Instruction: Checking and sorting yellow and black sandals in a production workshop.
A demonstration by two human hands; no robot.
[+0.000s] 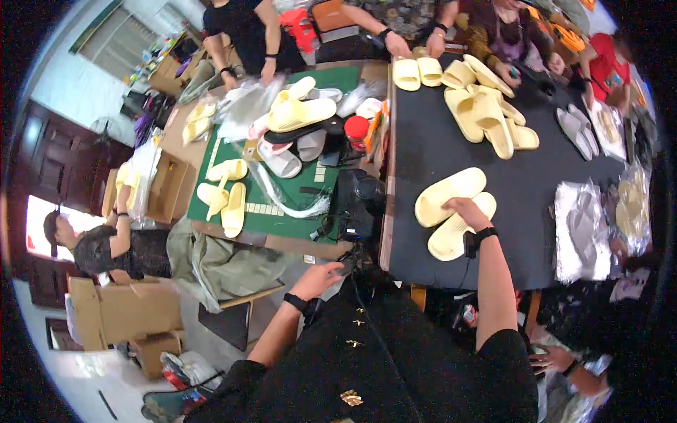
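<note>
Two pale yellow slides [450, 195] lie side by side on the black-topped table in front of me. My right hand [466, 213] reaches over the pair, its fingers curled and closed on the inner edge of the nearer slide [451, 238]. My left hand [319, 279] is held low by the gap between the two tables, its fingers loosely stretched and apart, with nothing seen in them. Beside it hang a black cable and a dark device [358, 190]. Farther up the black table lies a loose heap of yellow slides [479, 116].
A green-topped table [254, 190] on the left bears yellow, grey and pink slides, plastic bags and a red-lidded jar [357, 128]. Bagged grey slides [582, 229] lie at the right edge. Co-workers stand around both tables; one person's hands [416, 49] hold slides at the far edge.
</note>
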